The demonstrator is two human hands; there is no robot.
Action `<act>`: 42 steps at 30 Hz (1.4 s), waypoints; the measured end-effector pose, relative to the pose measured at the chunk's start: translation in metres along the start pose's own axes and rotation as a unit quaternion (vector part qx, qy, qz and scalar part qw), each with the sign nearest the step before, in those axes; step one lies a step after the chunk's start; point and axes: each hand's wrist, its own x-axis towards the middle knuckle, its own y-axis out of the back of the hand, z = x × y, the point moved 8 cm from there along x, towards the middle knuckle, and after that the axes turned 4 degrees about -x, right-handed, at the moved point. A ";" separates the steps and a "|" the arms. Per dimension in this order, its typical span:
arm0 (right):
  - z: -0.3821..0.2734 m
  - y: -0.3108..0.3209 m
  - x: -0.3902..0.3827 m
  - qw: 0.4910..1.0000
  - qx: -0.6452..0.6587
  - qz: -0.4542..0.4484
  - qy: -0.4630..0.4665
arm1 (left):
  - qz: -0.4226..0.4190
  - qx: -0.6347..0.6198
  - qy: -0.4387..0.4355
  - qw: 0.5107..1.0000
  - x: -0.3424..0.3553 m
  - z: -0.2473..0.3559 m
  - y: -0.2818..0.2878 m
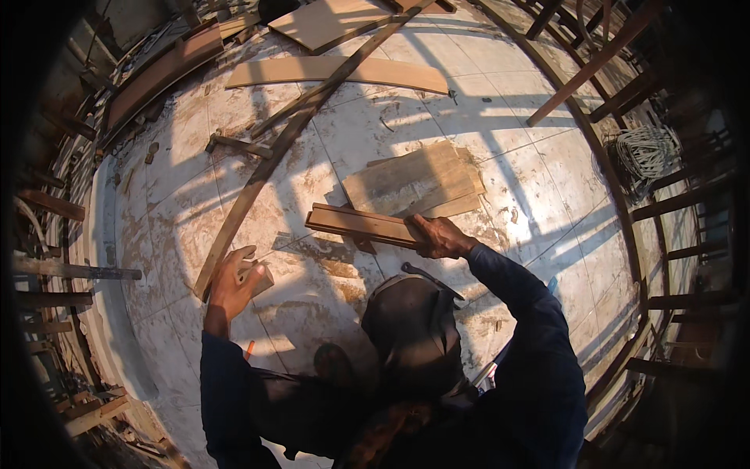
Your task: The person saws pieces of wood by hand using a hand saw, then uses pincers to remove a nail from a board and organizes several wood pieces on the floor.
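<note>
On the tiled floor (508, 98): a kneeling or squatting person's work area, with a grooved timber piece (361, 225) at its middle, just on the near side of some stacked thin boards (418, 181).
Right hand (443, 237): closed firmly round the timber's right end, with the rest of its length sticking out leftward.
Left hand (230, 285): half open, fingers bent, at a small wood block (266, 281); the fingers cover the contact, so I cannot tell whether it is gripped.
Timber and hands: its right end is inside the right hand; its free left end stands apart from the left hand, beyond it and to its right.
Long beam (299, 125): slants away across the floor, its near end just beside the left hand; a hammer (244, 146) is at its left side, farther off.
Good handling: with one end held, the free end would likely dip or swing, so a level wrist, and the left hand supporting that end, should steady it.
</note>
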 end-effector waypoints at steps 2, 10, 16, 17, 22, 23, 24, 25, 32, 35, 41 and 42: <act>0.011 0.044 0.006 0.994 -0.090 0.051 0.034 | -0.022 -0.025 -0.020 0.999 0.005 0.003 -0.008; 0.088 0.088 0.059 0.947 -0.320 -0.021 0.001 | -0.036 0.013 0.004 0.999 0.014 0.004 -0.017; 0.124 0.064 0.079 0.951 -0.280 -0.048 -0.125 | -0.007 0.058 -0.003 0.998 0.011 0.002 -0.010; 0.126 0.064 0.078 0.950 -0.274 -0.040 -0.147 | -0.011 0.038 -0.001 0.999 0.011 0.001 -0.009; 0.103 0.067 0.068 0.962 -0.220 0.075 -0.145 | 0.013 0.087 0.005 0.996 0.011 -0.008 0.011; 0.089 0.069 0.064 0.949 -0.259 0.130 -0.127 | 0.048 0.027 0.002 0.998 0.012 -0.009 0.022; 0.072 0.064 0.059 0.949 -0.253 0.159 -0.096 | 0.096 -0.021 0.009 0.995 0.010 -0.013 0.036; 0.051 0.063 0.051 0.940 -0.235 0.241 -0.061 | 0.127 -0.055 0.009 0.990 0.008 -0.016 0.046; -0.050 -0.109 0.043 0.993 -0.111 -0.034 -0.016 | 0.251 -0.074 0.036 0.965 -0.015 -0.044 0.093; -0.059 -0.152 0.051 0.986 -0.135 -0.020 -0.093 | 0.307 -0.057 0.068 0.948 -0.031 -0.052 0.112; -0.062 -0.170 0.070 0.982 -0.171 0.047 -0.071 | 0.278 -0.063 0.041 0.958 -0.035 -0.060 0.107; -0.064 -0.175 0.071 0.985 -0.160 0.020 -0.053 | 0.258 -0.026 0.042 0.965 -0.034 -0.065 0.099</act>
